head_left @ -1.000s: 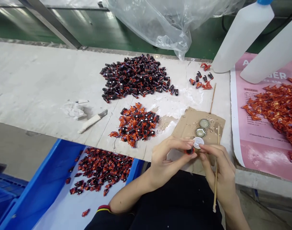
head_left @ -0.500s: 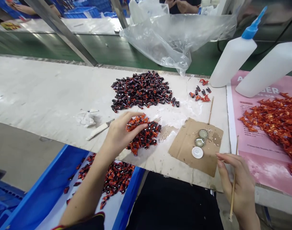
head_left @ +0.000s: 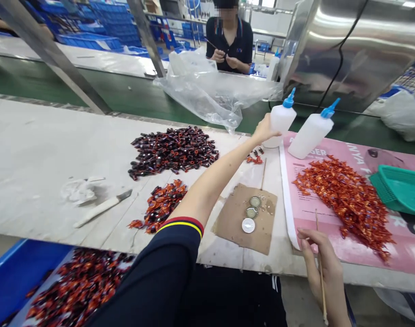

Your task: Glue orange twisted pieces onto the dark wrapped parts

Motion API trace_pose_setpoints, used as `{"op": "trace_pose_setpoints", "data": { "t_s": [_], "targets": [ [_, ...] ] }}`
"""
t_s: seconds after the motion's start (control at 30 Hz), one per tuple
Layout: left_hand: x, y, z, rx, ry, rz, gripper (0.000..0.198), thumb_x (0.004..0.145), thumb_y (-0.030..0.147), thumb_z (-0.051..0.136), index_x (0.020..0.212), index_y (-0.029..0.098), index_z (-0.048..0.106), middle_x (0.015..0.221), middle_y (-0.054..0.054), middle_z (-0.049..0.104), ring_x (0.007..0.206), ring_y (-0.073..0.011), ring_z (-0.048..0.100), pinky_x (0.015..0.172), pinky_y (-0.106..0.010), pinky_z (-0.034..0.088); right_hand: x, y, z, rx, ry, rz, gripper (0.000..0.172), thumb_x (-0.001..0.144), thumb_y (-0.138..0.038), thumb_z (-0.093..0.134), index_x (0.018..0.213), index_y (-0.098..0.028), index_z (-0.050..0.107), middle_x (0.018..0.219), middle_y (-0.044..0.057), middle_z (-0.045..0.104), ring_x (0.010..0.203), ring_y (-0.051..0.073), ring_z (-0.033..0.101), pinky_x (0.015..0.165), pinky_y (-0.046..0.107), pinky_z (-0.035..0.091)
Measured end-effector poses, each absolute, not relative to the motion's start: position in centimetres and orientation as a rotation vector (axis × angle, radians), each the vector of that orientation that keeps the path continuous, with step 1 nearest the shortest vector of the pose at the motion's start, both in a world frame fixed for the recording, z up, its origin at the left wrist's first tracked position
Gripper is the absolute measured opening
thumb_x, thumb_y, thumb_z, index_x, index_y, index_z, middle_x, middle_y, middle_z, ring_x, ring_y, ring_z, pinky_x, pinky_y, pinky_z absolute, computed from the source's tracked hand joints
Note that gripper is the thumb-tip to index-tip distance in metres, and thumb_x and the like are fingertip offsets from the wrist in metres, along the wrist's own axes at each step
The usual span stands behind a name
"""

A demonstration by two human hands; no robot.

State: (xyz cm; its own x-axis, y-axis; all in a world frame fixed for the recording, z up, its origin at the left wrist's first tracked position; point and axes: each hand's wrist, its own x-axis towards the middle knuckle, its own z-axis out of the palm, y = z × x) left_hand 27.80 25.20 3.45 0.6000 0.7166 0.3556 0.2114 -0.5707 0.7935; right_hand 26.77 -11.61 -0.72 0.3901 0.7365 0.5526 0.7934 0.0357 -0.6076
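My left hand (head_left: 266, 130) stretches far forward, its flat fingers reaching the lower side of a white squeeze bottle with a blue nozzle (head_left: 280, 120). It holds nothing I can see. My right hand (head_left: 321, 263) rests near the table's front edge, pinching a thin wooden stick (head_left: 321, 272). On a torn cardboard sheet (head_left: 234, 232) lie two metal bottle caps (head_left: 255, 202) and a white round lid (head_left: 248, 225). Between my hands lies a heap of dark pieces with orange wrapping (head_left: 161, 206).
A larger dark heap (head_left: 173, 152) and a white-handled knife (head_left: 101, 209) lie on the table. Orange pieces cover a pink poster (head_left: 343, 204) beside a second bottle (head_left: 311, 134) and green basket (head_left: 401, 190). A blue crate (head_left: 23, 268) sits below left. A co-worker (head_left: 229, 50) stands opposite.
My left hand has gone from the wrapped pieces, and before that the white lid, out to the bottle. My right hand has moved right of the cardboard. The view has tilted upward.
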Motion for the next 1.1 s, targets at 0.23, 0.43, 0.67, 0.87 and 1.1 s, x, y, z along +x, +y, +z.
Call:
{"op": "trace_pose_setpoints", "data": {
  "t_s": [0.23,0.43,0.67,0.87,1.1],
  "targets": [
    [22.4,24.4,3.8,2.262,0.391,0.975,0.072,0.064,0.017,0.079,0.128,0.01,0.048,0.129,-0.019,0.06,0.121,-0.0328,0.058,0.102,-0.043,0.047,31.6,-8.6,1.0,-1.6,-1.117,0.287,0.03,0.089,-0.046,0.059,0.104,-0.021,0.065,0.099,0.008,0.075,0.091,0.019,0.072,0.078,0.033,0.06],
    [17.4,22.9,4.3,2.416,0.173,0.96,0.051,0.067,0.017,0.077,0.115,0.017,0.061,0.132,-0.018,0.061,0.131,-0.0312,0.053,0.113,-0.048,0.038,32.1,2.7,4.9,-1.407,-0.914,0.722,0.057,0.079,-0.071,0.056,0.103,-0.019,0.064,0.103,0.013,0.074,0.104,0.026,0.07,0.091,0.046,0.057],
    [15.1,22.4,3.4,2.735,-0.142,0.847,0.039,0.082,0.006,0.052,0.114,0.023,0.064,0.137,-0.009,0.061,0.146,-0.0218,0.035,0.12,-0.052,0.027,29.5,10.0,6.1,-1.34,-0.873,1.052,0.049,0.089,-0.062,0.048,0.106,-0.019,0.066,0.096,0.009,0.075,0.099,0.024,0.071,0.081,0.039,0.062],
    [13.9,21.1,3.2,2.747,-0.182,0.868,0.03,0.085,0.011,0.056,0.109,0.023,0.068,0.133,-0.009,0.064,0.144,-0.0276,0.037,0.118,-0.06,0.022,27.2,9.1,6.0,-1.306,-0.808,1.085,0.046,0.093,-0.05,0.047,0.124,-0.018,0.06,0.107,0.01,0.073,0.099,0.025,0.072,0.081,0.041,0.062],
    [11.8,16.3,5.2,2.635,-0.019,1.039,0.032,0.091,0.017,0.054,0.12,0.029,0.061,0.139,-0.002,0.059,0.145,-0.0262,0.038,0.118,-0.066,0.01,26.0,6.7,5.1,-1.249,-0.789,0.893,0.045,0.088,-0.053,0.053,0.122,-0.025,0.061,0.116,0.008,0.071,0.111,0.028,0.068,0.084,0.043,0.061]
  ]
}}
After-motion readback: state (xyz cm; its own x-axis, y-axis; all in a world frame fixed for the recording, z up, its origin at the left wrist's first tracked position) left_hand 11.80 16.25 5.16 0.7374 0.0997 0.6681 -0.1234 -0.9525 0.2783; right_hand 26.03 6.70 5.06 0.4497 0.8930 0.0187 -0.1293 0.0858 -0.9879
